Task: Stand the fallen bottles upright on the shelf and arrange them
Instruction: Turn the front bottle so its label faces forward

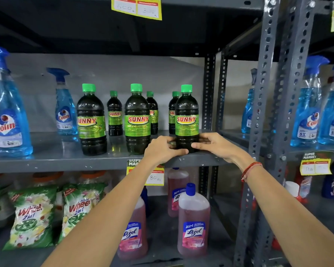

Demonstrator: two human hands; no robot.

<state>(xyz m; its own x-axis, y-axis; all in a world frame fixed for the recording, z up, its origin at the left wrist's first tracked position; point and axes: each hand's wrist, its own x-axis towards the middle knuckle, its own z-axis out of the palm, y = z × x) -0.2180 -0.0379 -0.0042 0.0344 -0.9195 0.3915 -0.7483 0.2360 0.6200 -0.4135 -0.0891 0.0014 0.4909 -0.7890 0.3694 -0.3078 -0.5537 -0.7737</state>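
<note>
Both forearms reach up from the bottom of the view. Left hand [162, 149] and right hand [216, 146] meet at the base of the front-right Sunny bottle [186, 120], fingers [196, 145] wrapped and clamped on its lower body from both sides. A red thread band [250, 169] sits on the right wrist. That bottle stands upright, right at the front edge of the grey shelf [56, 160], near the right-hand upright post [208, 93].

Front row: two more Sunny bottles, middle front bottle [137, 120] and left front bottle [91, 120], both upright and spaced apart. Behind them three smaller-looking back bottles [115, 114], also upright. None look fallen now, so the job reads as nearly done, at the arranging stage.

To do it well: keep the grip low, slide rather than lift, push it back from the edge into line with the other two fronts, label facing out, gap matching. Let go slowly so it doesn't rock.

Further left, blue Colin spray bottles [65, 112]. Lower shelf holds Lizol bottles [194, 222] and Wheel packs [32, 214].
</note>
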